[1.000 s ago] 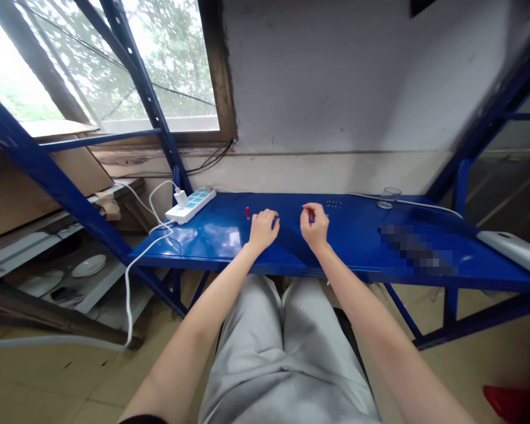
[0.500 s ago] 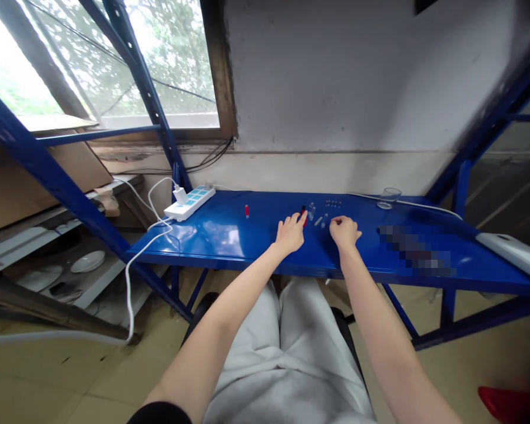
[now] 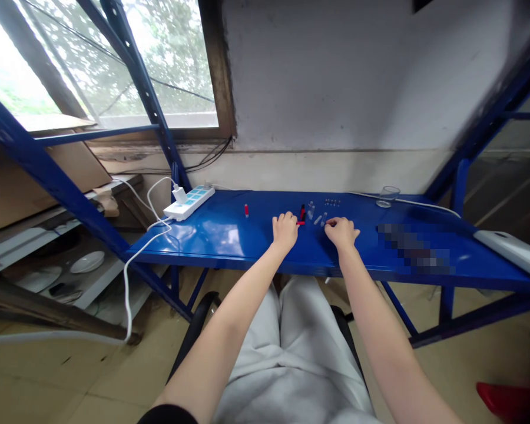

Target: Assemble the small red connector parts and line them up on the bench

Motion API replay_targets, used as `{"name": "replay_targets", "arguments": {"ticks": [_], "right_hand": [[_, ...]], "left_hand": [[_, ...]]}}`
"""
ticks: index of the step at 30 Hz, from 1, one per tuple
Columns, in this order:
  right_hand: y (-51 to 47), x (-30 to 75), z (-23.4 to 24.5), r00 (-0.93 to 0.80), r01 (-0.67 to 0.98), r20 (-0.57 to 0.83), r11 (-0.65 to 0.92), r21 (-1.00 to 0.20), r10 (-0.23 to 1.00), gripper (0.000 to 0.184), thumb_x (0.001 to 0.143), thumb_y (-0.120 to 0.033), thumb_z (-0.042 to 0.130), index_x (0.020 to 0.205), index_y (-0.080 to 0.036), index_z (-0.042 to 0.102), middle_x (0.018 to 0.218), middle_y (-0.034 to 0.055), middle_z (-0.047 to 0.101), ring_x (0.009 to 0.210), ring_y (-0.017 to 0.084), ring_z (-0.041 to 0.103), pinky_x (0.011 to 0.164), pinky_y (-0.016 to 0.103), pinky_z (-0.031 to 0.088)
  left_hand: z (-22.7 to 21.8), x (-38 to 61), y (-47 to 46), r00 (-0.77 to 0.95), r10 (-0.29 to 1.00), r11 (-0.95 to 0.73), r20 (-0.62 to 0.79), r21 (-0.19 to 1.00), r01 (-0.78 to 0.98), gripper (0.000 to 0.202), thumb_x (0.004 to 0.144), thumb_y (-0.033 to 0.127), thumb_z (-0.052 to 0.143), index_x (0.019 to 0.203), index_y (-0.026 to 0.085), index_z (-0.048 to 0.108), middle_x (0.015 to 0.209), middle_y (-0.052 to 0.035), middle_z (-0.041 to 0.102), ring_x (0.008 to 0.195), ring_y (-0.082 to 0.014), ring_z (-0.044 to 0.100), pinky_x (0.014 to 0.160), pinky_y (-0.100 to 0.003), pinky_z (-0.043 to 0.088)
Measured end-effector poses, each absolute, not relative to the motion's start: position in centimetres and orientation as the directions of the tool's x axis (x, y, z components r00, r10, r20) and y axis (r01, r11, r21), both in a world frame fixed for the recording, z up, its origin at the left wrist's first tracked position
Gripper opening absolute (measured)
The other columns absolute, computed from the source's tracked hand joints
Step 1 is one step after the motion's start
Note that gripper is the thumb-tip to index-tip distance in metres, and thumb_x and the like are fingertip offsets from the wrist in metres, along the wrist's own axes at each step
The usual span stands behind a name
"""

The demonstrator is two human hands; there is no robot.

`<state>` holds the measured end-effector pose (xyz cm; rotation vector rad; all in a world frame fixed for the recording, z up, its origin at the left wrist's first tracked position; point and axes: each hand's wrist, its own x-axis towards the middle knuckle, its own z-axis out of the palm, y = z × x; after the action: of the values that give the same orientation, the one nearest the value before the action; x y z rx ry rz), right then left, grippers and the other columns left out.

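Observation:
Both hands rest on a blue metal shelf top (image 3: 229,235). My left hand (image 3: 285,229) has its fingers curled, and a small red piece (image 3: 301,222) shows at its fingertips. My right hand (image 3: 342,231) is curled too, with something small and reddish pinched at its fingertips that I cannot make out. Between and just beyond the hands lie a red-and-black pen part (image 3: 302,212) and several small clear plastic pieces (image 3: 317,217). A row of tiny dark parts (image 3: 333,203) sits further back. A lone red cap (image 3: 246,210) stands to the left.
A white power strip (image 3: 189,203) with a plugged charger and white cable lies at the shelf's left end. A clear glass (image 3: 388,196) stands at the back right, a white device (image 3: 510,250) at the far right. Blue rack posts (image 3: 136,76) frame the window.
Both hands shifted right from the shelf's middle to the cluster of small parts; in the last half second the left hand curled and drew back slightly, the right edged left.

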<state>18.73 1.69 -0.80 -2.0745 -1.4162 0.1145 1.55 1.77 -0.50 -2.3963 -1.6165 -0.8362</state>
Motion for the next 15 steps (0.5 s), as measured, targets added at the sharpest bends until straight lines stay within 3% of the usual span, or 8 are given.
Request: {"name": "replay_targets", "arguments": {"ticks": [7,15], "right_hand": [[2.1,18.8,-1.4,0.372,0.851,0.271,-0.209,-0.481,0.888,0.025,0.070,-0.034,0.052,0.084,-0.021,0.068,0.101,0.0092,0.060,0.099,0.028,0.044,0.082,0.047,0.031],[2.7,19.0,-2.1,0.355,0.862,0.312,-0.179,-0.475,0.881,0.025,0.070,-0.039,0.055,0.080,-0.020,0.068,0.095,0.0093,0.061,0.092,0.026,0.045,0.080,0.045,0.031]], "left_hand": [[-0.8,1.1,1.7,0.191,0.802,-0.459,0.567,0.378,0.804,0.013,0.086,0.025,0.049,0.088,0.019,0.060,0.096,-0.0051,0.062,0.091,-0.0186,0.053,0.082,-0.034,0.034],[-1.3,0.0,2.2,-0.036,0.858,-0.440,0.512,0.770,0.462,0.009,0.077,0.026,0.060,0.081,0.018,0.061,0.086,-0.0014,0.064,0.069,-0.0115,0.055,0.074,-0.028,0.043]]}}
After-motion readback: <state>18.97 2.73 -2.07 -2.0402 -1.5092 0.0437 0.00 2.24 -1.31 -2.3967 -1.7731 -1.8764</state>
